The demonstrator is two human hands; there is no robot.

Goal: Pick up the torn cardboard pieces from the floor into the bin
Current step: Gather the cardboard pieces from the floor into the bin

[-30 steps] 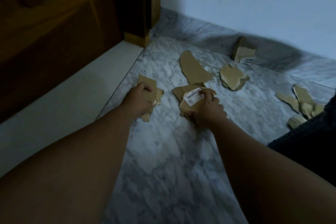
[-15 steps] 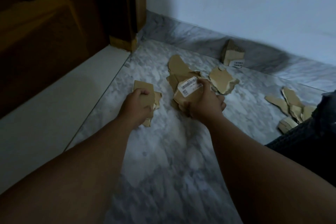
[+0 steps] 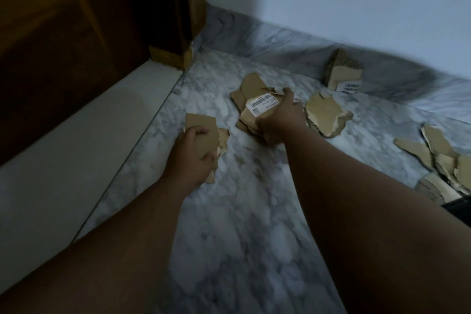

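Note:
Torn brown cardboard pieces lie scattered on the marble floor (image 3: 229, 224). My left hand (image 3: 192, 153) grips a small stack of plain pieces (image 3: 204, 126) near the white threshold. My right hand (image 3: 283, 120) holds a thicker stack topped by a piece with a white barcode label (image 3: 262, 106), and its fingers reach over a long piece (image 3: 251, 86) behind. One loose piece (image 3: 325, 115) lies just right of that hand. No bin is in view.
A folded labelled piece (image 3: 344, 75) leans on the marble skirting by the white wall. Several more pieces (image 3: 438, 155) lie at the right beside a dark object (image 3: 458, 209). A wooden door and frame (image 3: 175, 20) stand at the left behind a white threshold (image 3: 76, 140).
My right hand has carried its labelled stack forward onto the long piece near the wall. My left hand keeps its grip on its stack and has hardly moved.

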